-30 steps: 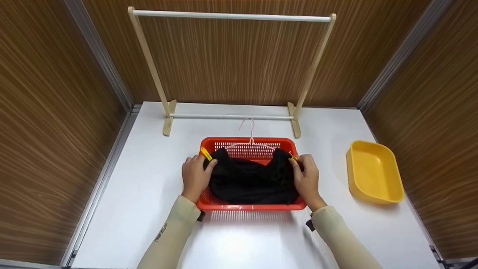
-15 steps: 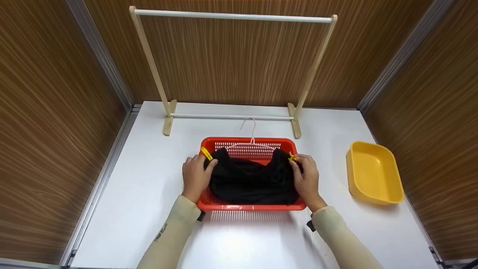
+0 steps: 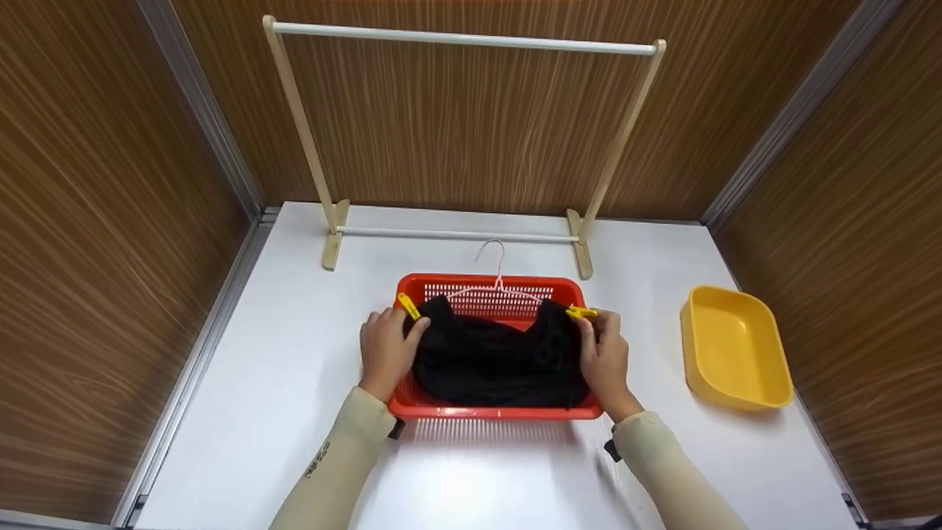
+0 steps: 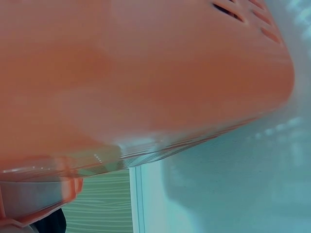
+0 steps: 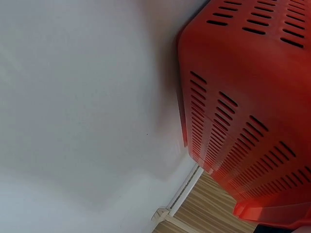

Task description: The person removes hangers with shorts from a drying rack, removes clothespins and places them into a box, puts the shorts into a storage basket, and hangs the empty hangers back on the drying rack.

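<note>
A black top (image 3: 500, 361) hangs on a pink hanger (image 3: 500, 285), lying over the red basket (image 3: 486, 412) with its neckline toward the far side. My left hand (image 3: 386, 353) grips the top's left shoulder, thumb in front, right beside a yellow clothespin (image 3: 408, 305) that points up and away. At the opposite shoulder my right hand (image 3: 605, 357) pinches a second yellow clothespin (image 3: 581, 312) between thumb and fingers. Both wrist views show mainly the basket's outer wall (image 4: 146, 87), with slots in the right wrist view; the hands are hardly seen there.
Behind the basket stands a wooden garment rack (image 3: 618, 143) with a white top bar (image 3: 464, 38). On the right of the white table (image 3: 280, 368) is a yellow tub (image 3: 736, 350). Wood-grain panels (image 3: 471, 125) enclose the back and sides.
The right clothespin has turned sideways and more of it shows above my right thumb. My left hand holds its place. The whole head view has shifted slightly.
</note>
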The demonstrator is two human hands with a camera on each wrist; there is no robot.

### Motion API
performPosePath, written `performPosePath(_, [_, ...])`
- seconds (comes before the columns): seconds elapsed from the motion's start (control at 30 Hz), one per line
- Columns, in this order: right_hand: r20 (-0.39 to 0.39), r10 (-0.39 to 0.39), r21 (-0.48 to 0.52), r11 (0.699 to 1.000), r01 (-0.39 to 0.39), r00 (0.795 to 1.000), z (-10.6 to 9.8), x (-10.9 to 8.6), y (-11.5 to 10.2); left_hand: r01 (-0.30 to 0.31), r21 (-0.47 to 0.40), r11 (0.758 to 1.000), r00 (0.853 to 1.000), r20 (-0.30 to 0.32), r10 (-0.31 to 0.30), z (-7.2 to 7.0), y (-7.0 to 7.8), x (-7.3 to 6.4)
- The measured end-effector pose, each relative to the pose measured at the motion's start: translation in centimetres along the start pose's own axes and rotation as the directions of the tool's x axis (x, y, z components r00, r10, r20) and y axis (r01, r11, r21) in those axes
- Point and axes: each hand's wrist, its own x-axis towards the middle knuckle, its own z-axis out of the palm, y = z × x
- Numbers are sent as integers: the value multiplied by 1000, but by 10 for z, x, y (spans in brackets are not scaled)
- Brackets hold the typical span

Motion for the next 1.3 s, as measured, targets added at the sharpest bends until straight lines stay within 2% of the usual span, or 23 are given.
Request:
performPosePath(0.17, [2, 9, 4, 1000, -9, 1000, 1, 1, -1, -4, -10, 1000, 1000, -1, 4, 0, 0, 0])
performPosePath(0.33, [10, 2, 18, 1000, -2, 1000, 2, 1, -1, 20, -18, 1000, 1000, 18, -20, 0, -1, 0])
performPosePath(0.6, [21, 18, 122, 992, -21, 1000, 2, 0, 2, 20, -6, 1000, 1000, 16, -20, 1, -1, 0])
performPosePath(0.83, [46, 91, 231, 968, -99, 995, 2, 0, 1, 14, -2, 1000, 1000, 16, -14, -1, -1, 0])
performPosePath(0.97, [49, 100, 212, 971, -108, 994, -1, 3, -14, -2, -3, 1000, 1000, 5, 2, 0, -2, 0])
performPosePath(1.13, [47, 74, 185, 979, -82, 996, -8, 5, -34, -38, 22, 999, 999, -28, 39, 1, -4, 0])
performPosePath(1.23, [52, 82, 197, 976, -90, 995, -8, 6, -34, -30, 12, 999, 999, -25, 31, 2, -4, 0])
performPosePath(1.3, [53, 93, 214, 971, -102, 994, -5, 5, -25, -22, 3, 1000, 1000, -16, 22, 1, -4, 1])
